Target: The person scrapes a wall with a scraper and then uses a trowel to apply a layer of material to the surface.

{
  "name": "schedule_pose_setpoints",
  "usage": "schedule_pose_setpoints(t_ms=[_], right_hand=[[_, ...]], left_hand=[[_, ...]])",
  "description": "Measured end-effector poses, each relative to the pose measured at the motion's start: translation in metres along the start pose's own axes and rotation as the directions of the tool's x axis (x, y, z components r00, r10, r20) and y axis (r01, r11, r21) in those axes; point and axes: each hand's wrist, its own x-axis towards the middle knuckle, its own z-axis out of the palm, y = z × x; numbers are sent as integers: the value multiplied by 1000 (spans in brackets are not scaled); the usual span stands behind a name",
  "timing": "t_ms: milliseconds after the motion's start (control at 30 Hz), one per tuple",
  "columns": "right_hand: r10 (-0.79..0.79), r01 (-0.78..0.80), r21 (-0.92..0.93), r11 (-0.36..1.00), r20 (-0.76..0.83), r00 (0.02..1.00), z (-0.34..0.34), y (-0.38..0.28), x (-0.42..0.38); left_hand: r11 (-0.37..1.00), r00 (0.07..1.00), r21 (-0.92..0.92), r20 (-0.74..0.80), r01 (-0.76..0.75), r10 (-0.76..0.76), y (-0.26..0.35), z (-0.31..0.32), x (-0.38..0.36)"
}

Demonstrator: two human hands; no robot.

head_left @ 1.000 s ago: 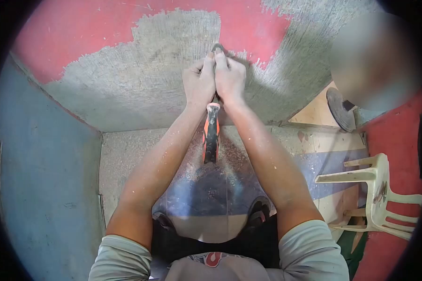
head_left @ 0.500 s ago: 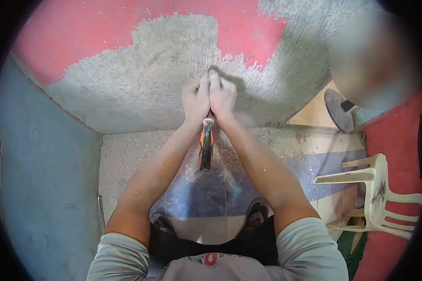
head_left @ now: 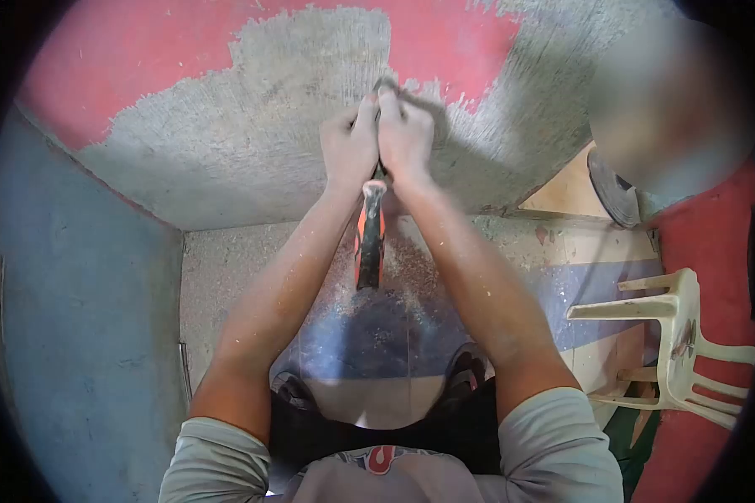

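My left hand (head_left: 349, 144) and my right hand (head_left: 406, 134) are pressed side by side, both gripping one scraping tool against the wall. Its orange and black handle (head_left: 370, 239) hangs down between my wrists. The blade end (head_left: 385, 85) peeks above my fingertips at the border of the red paint (head_left: 184, 46). Around it lies a wide patch of bare grey scraped wall (head_left: 252, 134). My fingers hide most of the blade.
A blue wall (head_left: 75, 318) stands to the left. Dust and paint chips cover the floor (head_left: 226, 268) below the wall. A pale plastic chair (head_left: 679, 335) stands at the right, beside a dark round disc (head_left: 617, 189). My shoes (head_left: 466, 369) show beneath my arms.
Both hands with the tool slid down the wall half a second ago, then moved back up to the edge of the red paint. The view shifted slightly.
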Motion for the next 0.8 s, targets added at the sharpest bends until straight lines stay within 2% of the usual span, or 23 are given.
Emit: schedule_pose_setpoints(t_ms=[100,133,233,367,400,467,500,533,633,667,767,800], right_hand=[[31,-31,9,999,2,1000,-2,1,-6],[27,-27,-24,999,-11,1000,-1,7,-9],[75,-73,-75,995,25,997,-4,3,-8],[76,-76,-9,997,48,996,-13,-16,1],[-40,40,1,999,-1,999,-6,3,2],[5,-7,-69,998,-17,1000,-4,16,-8],[29,-32,-107,994,-27,999,-7,17,-13],[49,-50,-111,993,-12,999,-9,18,-14],[60,-59,-51,997,22,998,-17,8,-1],[51,-49,-54,997,41,998,-19,3,6],[-35,38,-59,998,52,998,-21,16,5],[28,-24,-119,993,35,999,-17,35,0]], left_hand=[[998,998,-8,-17,-67,67,-9,3,-2],[989,988,24,-44,-146,147,-14,4,-3],[1000,1000,-7,-18,15,-16,-11,4,-7],[995,1000,-101,11,13,-12,11,9,-1],[998,999,-62,-5,-34,34,-2,8,-1],[997,997,-33,-15,-72,71,-40,9,-3],[996,996,-19,-20,-88,87,-34,10,-9],[999,1000,-31,-9,-25,25,-30,10,-15],[996,1000,-86,22,19,-17,-9,16,-11],[994,1000,-108,16,-17,19,-2,19,-7],[991,991,1,-24,-133,133,-17,22,-10],[989,987,10,-59,-147,148,-47,25,-11]])
